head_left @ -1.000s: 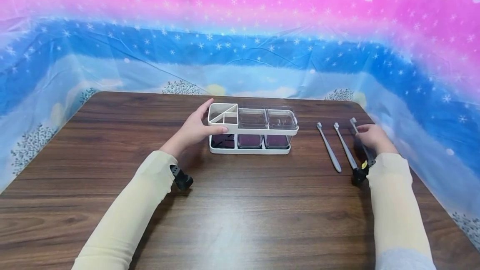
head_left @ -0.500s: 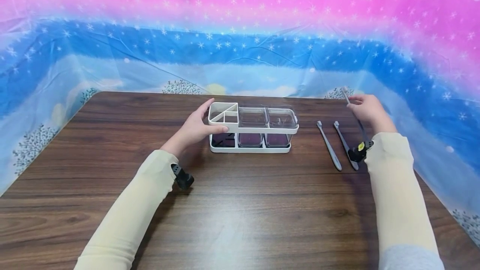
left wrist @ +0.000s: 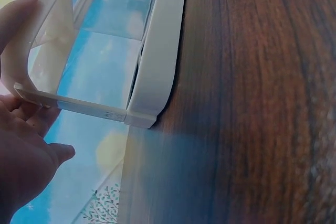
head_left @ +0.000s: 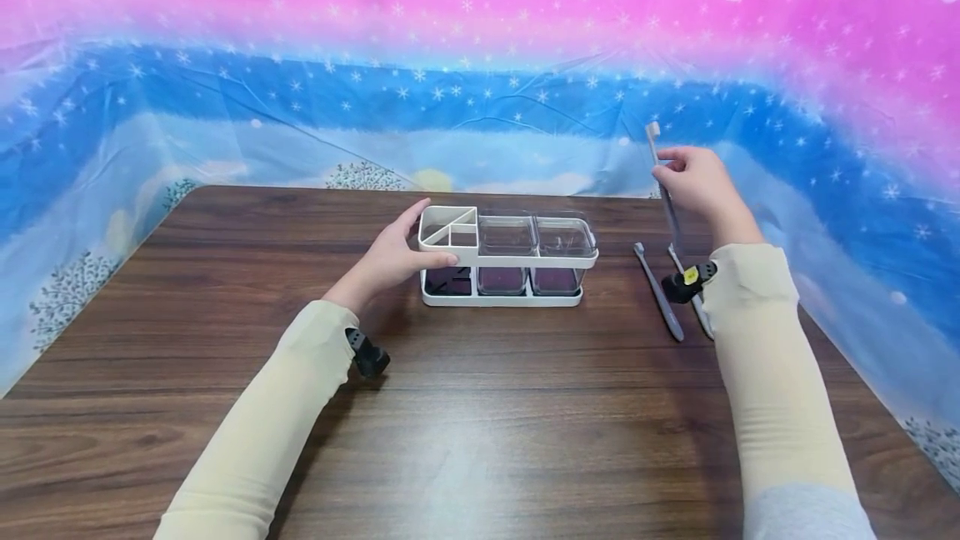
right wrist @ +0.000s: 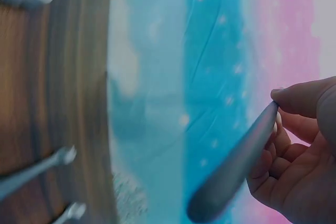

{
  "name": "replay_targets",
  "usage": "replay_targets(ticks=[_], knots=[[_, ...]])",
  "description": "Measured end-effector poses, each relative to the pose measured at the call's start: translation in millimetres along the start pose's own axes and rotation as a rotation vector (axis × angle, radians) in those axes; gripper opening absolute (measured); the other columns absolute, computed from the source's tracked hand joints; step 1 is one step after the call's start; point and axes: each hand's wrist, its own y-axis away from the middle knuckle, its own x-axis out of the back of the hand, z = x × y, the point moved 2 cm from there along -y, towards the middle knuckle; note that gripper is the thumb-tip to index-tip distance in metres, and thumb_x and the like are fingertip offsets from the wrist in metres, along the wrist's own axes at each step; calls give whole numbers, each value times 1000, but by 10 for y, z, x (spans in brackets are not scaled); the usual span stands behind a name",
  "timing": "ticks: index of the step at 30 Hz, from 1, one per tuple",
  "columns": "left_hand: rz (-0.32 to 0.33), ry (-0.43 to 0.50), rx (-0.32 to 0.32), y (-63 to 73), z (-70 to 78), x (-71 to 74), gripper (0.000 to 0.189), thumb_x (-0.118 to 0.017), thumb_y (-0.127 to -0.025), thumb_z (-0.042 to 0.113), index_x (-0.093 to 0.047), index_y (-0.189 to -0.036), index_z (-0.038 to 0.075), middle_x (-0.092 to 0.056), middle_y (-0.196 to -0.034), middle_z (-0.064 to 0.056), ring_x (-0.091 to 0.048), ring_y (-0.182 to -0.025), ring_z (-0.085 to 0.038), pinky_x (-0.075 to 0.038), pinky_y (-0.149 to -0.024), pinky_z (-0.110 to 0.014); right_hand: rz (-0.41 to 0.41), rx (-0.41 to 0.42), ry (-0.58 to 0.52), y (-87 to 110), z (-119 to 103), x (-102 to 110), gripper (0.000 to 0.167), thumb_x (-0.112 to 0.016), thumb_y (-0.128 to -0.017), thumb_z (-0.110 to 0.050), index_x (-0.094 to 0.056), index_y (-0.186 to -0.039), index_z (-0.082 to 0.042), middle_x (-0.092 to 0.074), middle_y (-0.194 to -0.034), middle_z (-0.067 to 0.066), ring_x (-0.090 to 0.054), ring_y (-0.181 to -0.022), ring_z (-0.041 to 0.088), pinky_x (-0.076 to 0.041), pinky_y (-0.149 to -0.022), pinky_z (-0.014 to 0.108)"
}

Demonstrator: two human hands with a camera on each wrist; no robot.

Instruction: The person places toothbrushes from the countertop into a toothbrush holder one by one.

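A white two-tier toothbrush holder (head_left: 525,261) with dividers at its upper left and clear cups stands at mid-table. My left hand (head_left: 390,252) grips its left end, thumb in front and fingers behind; the left wrist view shows the hand at the upper tier (left wrist: 50,40). My right hand (head_left: 701,182) pinches a grey toothbrush (head_left: 667,198) between thumb and fingers, raised above the table with its head up. In the right wrist view the toothbrush handle (right wrist: 231,171) hangs from the fingertips, thick end down.
Two more grey toothbrushes lie on the wooden table to the right of the holder: a nearer-left one (head_left: 660,294) and one (head_left: 705,315) partly hidden by the right wrist camera (head_left: 688,280). A patterned cloth (head_left: 480,90) hangs behind the table.
My right hand has lifted the toothbrush from the table and carried it up and to the left, turning it more upright. The left hand and the holder have stayed in place.
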Motion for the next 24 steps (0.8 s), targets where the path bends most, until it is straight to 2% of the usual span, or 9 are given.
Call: replay_targets(ticks=[3, 5, 10, 14, 19, 24], knots=[[-3, -8, 7, -2, 8, 0, 105, -80, -77, 41, -14, -156, 25, -24, -158, -7, -22, -145, -26, -26, -113, -50, 19, 23, -26, -4, -198, -13, 47, -46, -101, -25, -50, -136, 5, -60, -115, 29, -56, -98, 34, -47, -74, 37], [-8, -11, 4, -3, 13, 1, 104, -80, -78, 40, -13, -156, 24, -23, -158, -8, -22, -145, -26, -25, -113, -50, 23, 38, -46, -3, -331, -21, 47, -46, -101, -27, -51, -136, 3, -59, -115, 27, -56, -100, 34, -47, -76, 38], [-4, -3, -3, -1, 11, 7, 104, -80, -77, 39, -15, -156, 23, -25, -157, -8, -22, -145, -25, -24, -114, -50, 27, 80, -110, -4, -639, -75, 46, -46, -101, -27, -50, -138, 1, -59, -119, 26, -54, -108, 35, -44, -90, 47], [-3, 7, 2, -5, -1, 5, 104, -81, -77, 38, -15, -156, 25, -27, -156, -8, -24, -143, -24, -25, -114, -49, 36, 99, -165, 5, -854, -142, 46, -47, -101, -28, -49, -140, -3, -59, -122, 21, -54, -110, 30, -44, -90, 44], [-1, 7, 4, -1, 2, 4, 104, -82, -76, 37, -15, -156, 26, -26, -157, -7, -25, -143, -23, -25, -113, -50, 58, 120, -258, 2, -1101, -252, 42, -50, -100, -25, -53, -137, -5, -61, -111, 12, -54, -96, 20, -43, -78, 31], [-4, -16, 17, 7, -5, -1, 105, -82, -76, 38, -15, -156, 27, -19, -159, -6, -19, -145, -24, -24, -114, -52, 73, 166, -351, 3, -1303, -394, 38, -52, -99, -20, -55, -133, -3, -60, -100, 7, -53, -88, 13, -42, -76, 27]])
